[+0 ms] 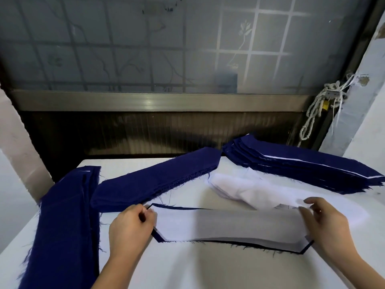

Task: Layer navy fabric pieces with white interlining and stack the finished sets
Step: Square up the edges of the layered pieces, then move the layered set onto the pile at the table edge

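Risk first: we judge white interlining strip (229, 226) could skew on long navy fabric piece (158, 237) beneath if our two ends pull unevenly; thin layer may crease or slide. Our left hand (131, 228) pinches left end, fingers curled; right hand (327, 224) pinches right end. Set lies flat on white table (187, 268) just before us, navy showing only as narrow frayed border. Beyond: loose heap of white interlining (250, 188), pile of unlayered navy strips (158, 180), far right stack of finished navy-and-white sets (302, 167).

The navy piece (157, 236) lies almost wholly hidden under the white interlining (229, 225) — only its frayed edge shows.
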Demonstrator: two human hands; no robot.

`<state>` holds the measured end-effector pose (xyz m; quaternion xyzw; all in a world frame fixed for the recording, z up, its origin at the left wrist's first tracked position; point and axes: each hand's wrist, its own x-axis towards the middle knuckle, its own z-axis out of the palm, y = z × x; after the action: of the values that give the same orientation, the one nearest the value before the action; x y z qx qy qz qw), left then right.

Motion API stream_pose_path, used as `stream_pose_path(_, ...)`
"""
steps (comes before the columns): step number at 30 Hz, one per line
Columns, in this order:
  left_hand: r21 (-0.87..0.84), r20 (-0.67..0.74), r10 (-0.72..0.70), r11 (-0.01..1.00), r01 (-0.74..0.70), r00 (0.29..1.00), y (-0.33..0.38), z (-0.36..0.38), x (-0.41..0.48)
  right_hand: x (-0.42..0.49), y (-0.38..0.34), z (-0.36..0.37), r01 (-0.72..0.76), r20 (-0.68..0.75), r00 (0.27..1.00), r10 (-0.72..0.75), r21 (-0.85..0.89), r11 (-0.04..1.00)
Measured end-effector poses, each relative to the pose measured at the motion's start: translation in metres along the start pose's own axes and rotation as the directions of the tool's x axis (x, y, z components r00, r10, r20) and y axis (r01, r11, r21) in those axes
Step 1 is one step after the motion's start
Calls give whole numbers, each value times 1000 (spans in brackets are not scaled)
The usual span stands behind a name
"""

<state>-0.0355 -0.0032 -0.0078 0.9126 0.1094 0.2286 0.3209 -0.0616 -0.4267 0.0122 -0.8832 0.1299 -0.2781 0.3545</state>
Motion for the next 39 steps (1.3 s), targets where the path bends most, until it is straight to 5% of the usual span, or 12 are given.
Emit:
stream_pose_path(7,109,-15,47,993,-45,999,-5,4,2,-11,7,6,44,133,991,-23,-163,986)
stream_pose_path(15,138,-29,49,989,-44,998,-1,3,1,-12,4,10,205,8,975,-223,-432,878)
stream_pose_path(39,269,-27,149,953,-136,988,2,5,0,-17,6,15,124,-5,989,-148,-514,849)
